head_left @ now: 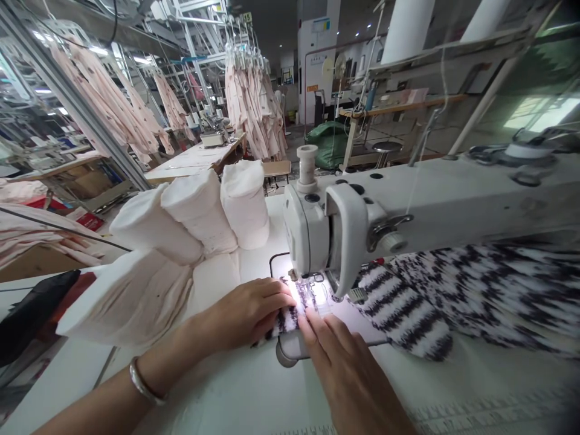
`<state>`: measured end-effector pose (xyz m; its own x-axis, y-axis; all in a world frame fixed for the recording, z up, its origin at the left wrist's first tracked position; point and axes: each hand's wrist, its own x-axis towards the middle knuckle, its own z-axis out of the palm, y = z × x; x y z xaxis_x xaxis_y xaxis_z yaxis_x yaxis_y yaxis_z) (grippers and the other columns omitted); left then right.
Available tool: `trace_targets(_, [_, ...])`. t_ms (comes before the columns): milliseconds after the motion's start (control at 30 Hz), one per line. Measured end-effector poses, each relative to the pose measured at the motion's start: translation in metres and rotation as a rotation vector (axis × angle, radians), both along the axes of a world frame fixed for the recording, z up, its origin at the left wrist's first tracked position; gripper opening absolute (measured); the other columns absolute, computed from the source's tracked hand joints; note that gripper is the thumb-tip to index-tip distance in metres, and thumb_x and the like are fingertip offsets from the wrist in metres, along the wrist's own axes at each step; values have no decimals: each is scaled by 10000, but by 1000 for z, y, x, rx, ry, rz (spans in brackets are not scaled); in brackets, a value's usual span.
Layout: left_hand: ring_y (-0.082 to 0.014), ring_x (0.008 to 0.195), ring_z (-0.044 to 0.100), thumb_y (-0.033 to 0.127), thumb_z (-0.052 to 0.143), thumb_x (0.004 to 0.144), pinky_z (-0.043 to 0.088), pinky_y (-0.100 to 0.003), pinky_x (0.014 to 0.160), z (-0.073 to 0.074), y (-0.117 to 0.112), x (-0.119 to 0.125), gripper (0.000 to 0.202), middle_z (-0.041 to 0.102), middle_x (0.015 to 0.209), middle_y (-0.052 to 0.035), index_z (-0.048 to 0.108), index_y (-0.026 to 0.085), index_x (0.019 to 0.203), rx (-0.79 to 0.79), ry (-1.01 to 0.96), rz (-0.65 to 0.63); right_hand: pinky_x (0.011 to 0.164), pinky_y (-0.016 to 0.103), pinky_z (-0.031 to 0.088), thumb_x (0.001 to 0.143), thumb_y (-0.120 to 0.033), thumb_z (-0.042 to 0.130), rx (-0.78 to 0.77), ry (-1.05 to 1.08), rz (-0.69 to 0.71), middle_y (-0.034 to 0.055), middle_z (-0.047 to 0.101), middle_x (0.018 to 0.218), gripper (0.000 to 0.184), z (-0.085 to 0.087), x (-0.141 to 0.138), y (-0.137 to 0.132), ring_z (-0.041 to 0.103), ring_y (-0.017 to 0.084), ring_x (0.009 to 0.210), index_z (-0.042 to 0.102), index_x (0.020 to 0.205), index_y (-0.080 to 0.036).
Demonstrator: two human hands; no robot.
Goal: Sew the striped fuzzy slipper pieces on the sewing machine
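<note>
A narrow strip of black-and-white fluffy fabric (286, 321) lies under the lit needle area of a white sewing machine (308, 232). My left hand (249, 311) rests on its left side, fingers stretched out close together, with the thumb lower down and partly hidden. From the right, my right hand (342, 362) reaches in with its fingers extended and lying flat, fingertips at the strip's near right edge. The presser foot and needle are blurred by the bright lamp. Right of the needle lies a larger striped fluffy piece (408, 311), apart from my right hand.
Folded stacks of white cloth (136, 296) stand left of the machine. A ruler scale (493, 411) runs along the table's front edge. Thread passes down to the machine from above. Behind are hanging pink garments (254, 103), a green sack (327, 145) and a stool (386, 147).
</note>
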<state>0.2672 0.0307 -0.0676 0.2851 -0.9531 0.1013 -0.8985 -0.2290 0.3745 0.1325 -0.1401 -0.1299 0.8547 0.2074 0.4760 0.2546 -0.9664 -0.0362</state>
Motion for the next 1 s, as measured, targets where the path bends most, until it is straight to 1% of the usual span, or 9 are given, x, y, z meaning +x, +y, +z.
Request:
trace_targets(100, [-188,1019,525,67,399,875,464,-347,887,-5,2,-4,264,580,1112,-92,527,167,1082,-8,-39,43,731,380,502,759,-1,293,78,-19,29,2,564,1260,595,0,5,-10,488,237,1083,520,1278,-183])
trace_targets(233, [-199,948,529,123,447,873,486,-368,825,-10,-1,-15,227,573,1088,-104,546,166,1073,-72,-87,105,758,399,502,714,30,284,150,32,107,37,586,1190,606,7,14,-25,504,240,1027,562,1212,-176])
trace_targets(400, [-215,1168,477,148,473,875,441,-382,1004,-8,4,-16,318,527,1243,-119,489,157,1192,-99,-24,0,747,381,505,719,56,270,200,115,122,68,596,1072,633,11,19,-36,524,240,974,590,1186,-228])
trace_targets(467, [-206,1196,470,162,488,873,436,-374,1020,-10,7,-17,349,520,1270,-109,469,170,1222,-105,-25,14,747,372,502,725,51,284,214,118,108,62,593,1051,648,10,20,-40,531,235,962,581,1201,-275])
trace_targets(533, [-204,1164,494,168,504,860,461,-374,984,-16,5,-22,349,531,1253,-101,476,180,1208,-127,-55,77,708,333,495,725,45,300,192,123,115,58,600,1032,653,12,22,-45,546,215,901,585,1192,-311])
trace_targets(633, [-213,1096,524,195,533,837,487,-396,927,-27,-6,-37,315,551,1198,-93,501,188,1150,-178,-103,244,648,292,469,736,30,311,145,95,108,61,615,988,615,16,25,-49,549,195,807,619,1133,-324])
trace_targets(800, [-254,1033,525,146,518,812,508,-448,836,-42,-34,-66,276,558,1111,-111,499,167,1087,-237,-224,521,676,329,478,727,22,344,170,91,98,62,597,994,545,18,24,-39,552,214,847,630,1087,-271])
trace_targets(933, [-269,988,521,137,520,803,513,-465,793,-40,-45,-71,235,557,1025,-120,497,144,1037,-193,-264,593,675,371,495,774,-19,382,150,123,92,63,592,969,455,17,25,-38,555,248,889,645,1047,-271])
trace_targets(1000, [-267,1000,518,141,534,808,513,-459,801,-34,-41,-69,242,554,1048,-122,496,142,1047,-189,-237,576,679,372,498,757,10,349,140,107,91,74,586,1010,521,18,24,-43,553,239,886,634,1082,-281])
